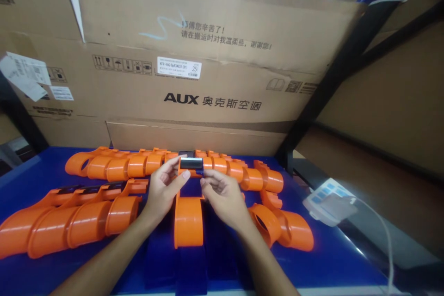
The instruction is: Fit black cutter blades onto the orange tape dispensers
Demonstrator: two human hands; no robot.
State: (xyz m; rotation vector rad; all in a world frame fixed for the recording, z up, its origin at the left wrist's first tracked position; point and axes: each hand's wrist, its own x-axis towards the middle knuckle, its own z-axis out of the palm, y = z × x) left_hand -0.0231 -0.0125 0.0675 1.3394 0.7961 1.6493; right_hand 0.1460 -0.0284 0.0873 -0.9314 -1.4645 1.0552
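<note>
An orange plastic tape dispenser [188, 222] stands in front of me, its round hub toward me. At its far end sits a black strip [191, 163] with a pale toothed edge. My left hand [168, 182] is closed around the left side of that end, thumb lying on the front just below the strip. On the right side, my right hand [222, 192] has its fingers curled and pinched at the dispenser's edge, next to a small dark blue part. What lies between the right fingertips is mostly hidden.
Orange dispensers stand in a row [128, 166] at the back of the blue table [329, 259], with more at left [76, 224] and right [294, 231]. A white device with a cable [329, 201] is at the right edge. A large cardboard box [222, 55] stands behind.
</note>
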